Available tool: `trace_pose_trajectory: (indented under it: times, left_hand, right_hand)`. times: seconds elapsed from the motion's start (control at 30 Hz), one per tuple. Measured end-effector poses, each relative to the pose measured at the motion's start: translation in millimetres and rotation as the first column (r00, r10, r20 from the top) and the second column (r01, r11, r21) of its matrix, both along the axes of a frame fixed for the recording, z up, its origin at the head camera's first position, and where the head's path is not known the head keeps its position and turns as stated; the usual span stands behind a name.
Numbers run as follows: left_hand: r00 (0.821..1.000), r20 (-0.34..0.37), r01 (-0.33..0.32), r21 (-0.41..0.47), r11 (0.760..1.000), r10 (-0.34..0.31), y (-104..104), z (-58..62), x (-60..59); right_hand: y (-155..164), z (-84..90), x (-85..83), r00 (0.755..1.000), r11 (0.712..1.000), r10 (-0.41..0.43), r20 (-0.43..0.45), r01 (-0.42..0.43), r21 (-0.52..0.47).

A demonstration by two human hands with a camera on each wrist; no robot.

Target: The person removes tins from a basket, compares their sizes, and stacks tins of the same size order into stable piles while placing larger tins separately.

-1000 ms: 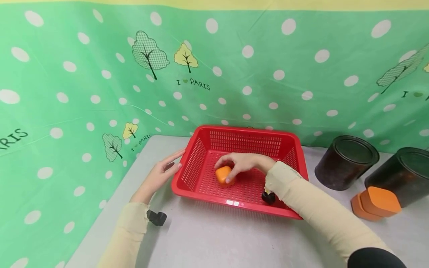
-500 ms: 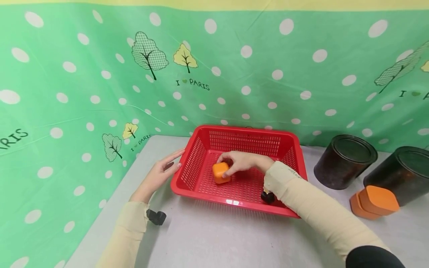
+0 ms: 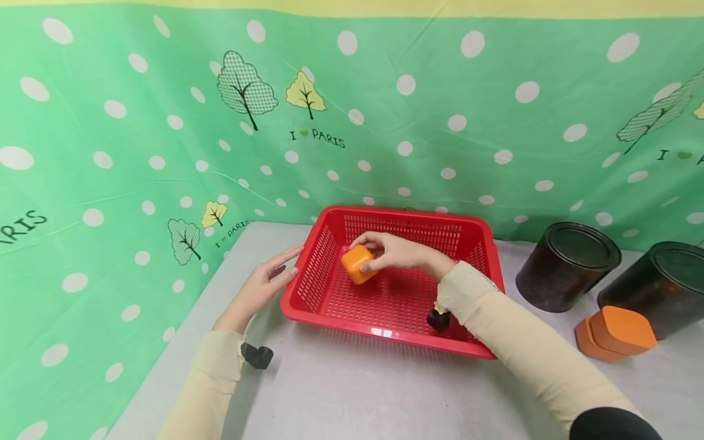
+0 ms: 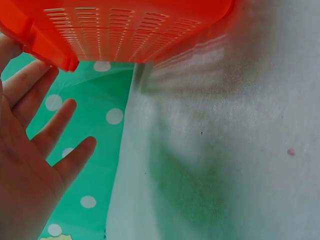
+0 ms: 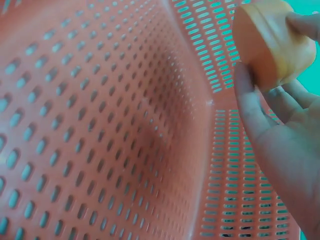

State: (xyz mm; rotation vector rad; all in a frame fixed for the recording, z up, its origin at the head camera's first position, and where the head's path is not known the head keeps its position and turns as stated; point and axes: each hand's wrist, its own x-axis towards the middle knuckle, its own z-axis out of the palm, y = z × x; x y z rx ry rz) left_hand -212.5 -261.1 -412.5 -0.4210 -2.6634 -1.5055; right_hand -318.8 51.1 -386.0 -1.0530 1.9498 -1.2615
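My right hand (image 3: 397, 251) pinches a small rounded orange box (image 3: 356, 264) inside the red plastic basket (image 3: 346, 326). The box is held tilted over the left part of the basket. A seam runs round the box (image 5: 265, 42) in the right wrist view, with the thumb on one side and fingers on the other. My left hand (image 3: 257, 297) rests its straight fingertips against the basket's left rim. Spread fingers of that hand (image 4: 30, 165) show in the left wrist view, some of them at the rim's underside.
Two dark lidded cans (image 3: 569, 266) stand right of the basket. Before them sit two orange pieces (image 3: 624, 330), one leaning on the other. A green dotted cloth (image 3: 440, 110) hangs behind the pale table (image 3: 352, 391). Black devices (image 3: 256, 355) are strapped to both wrists.
My right hand has moved the orange box left and then up off the basket floor, tilting it. The left hand and the basket have stayed put.
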Motion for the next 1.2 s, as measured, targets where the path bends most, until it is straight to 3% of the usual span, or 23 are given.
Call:
trace_pose_trajectory:
  times: [0.53, 0.8, 1.2]
  left_hand:
    - [1.0, -0.014, 0.011, 0.002, 1.0, -0.011, 1, 5.1, 0.8]
    - [1.0, 0.004, 0.005, -0.006, 1.0, -0.005, -1, 3.6, 2.2]
    - [1.0, -0.003, 0.0, -0.03, 1.0, 0.0, 0, 4.6, 4.5]
  right_hand:
    - [2, 10.9, 1.7, 0.995, 0.991, -0.092, 0.048, 0.096, -0.089]
    - [13, 33.8, 5.9, 0.978, 0.967, -0.186, -0.09, 0.167, -0.193]
    - [74, 71.1, 25.1, 0.932, 0.961, -0.264, -0.247, 0.233, -0.146]
